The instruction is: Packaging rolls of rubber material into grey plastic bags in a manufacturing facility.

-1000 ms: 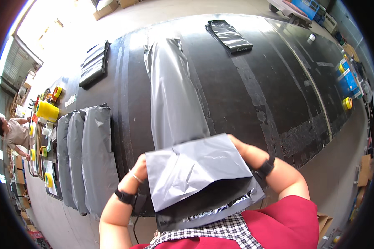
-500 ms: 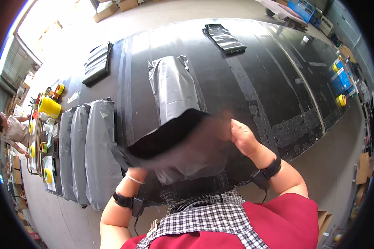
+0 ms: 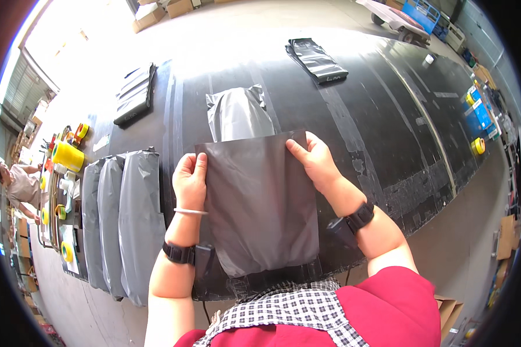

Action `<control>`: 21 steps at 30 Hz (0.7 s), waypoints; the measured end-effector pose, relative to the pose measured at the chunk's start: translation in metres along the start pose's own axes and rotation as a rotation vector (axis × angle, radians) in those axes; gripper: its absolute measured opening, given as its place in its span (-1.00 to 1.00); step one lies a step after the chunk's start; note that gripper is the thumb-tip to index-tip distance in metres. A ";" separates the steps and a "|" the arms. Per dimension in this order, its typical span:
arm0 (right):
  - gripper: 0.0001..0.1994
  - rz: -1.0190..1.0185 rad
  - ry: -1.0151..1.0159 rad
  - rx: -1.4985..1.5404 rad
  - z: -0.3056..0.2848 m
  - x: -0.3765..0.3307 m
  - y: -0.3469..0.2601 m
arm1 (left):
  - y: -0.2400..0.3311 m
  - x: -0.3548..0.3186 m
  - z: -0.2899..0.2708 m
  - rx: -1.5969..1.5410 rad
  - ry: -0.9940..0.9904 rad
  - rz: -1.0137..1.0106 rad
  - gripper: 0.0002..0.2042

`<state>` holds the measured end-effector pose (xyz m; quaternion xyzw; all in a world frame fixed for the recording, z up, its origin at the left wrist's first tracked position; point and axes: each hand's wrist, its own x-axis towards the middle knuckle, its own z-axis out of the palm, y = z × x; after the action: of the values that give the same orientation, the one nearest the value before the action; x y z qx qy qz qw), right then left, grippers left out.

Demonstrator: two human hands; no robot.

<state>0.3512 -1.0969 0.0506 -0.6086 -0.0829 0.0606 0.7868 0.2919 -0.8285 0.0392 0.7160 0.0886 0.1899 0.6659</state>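
Note:
A grey plastic mailer bag (image 3: 259, 202) is stretched flat in front of me above the black table (image 3: 364, 110). My left hand (image 3: 190, 179) grips its left upper edge and my right hand (image 3: 312, 161) pinches its right upper corner. Behind the bag's top edge a second grey bag (image 3: 237, 113) lies lengthwise on the table, its near end hidden by the held one. A dark garment with a checked fabric (image 3: 283, 289) shows below the held bag, close to my body.
Three filled grey bags (image 3: 121, 220) lie side by side at the table's left. Stacks of dark folded bags sit at the far left (image 3: 134, 95) and far middle (image 3: 317, 59). Yellow tape rolls (image 3: 67, 156) and another person (image 3: 17, 184) are at the left.
The bag was crumpled and blurred in motion over my chest; it now hangs flat, pulled taut between both hands, higher over the table.

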 end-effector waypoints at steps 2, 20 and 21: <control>-0.77 0.085 0.014 0.040 0.002 0.014 0.009 | -0.019 0.015 0.004 -0.035 0.058 0.053 -0.79; -0.72 -0.067 0.304 -0.704 -0.009 0.064 0.124 | -0.128 0.033 0.021 0.343 0.168 -0.072 -0.67; -0.70 -0.046 0.279 -0.706 -0.007 0.064 0.131 | -0.142 0.032 0.023 0.355 0.139 -0.030 -0.67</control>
<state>0.4162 -1.0576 -0.0746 -0.8426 -0.0044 -0.0727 0.5335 0.3484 -0.8241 -0.0971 0.8060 0.1771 0.2105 0.5241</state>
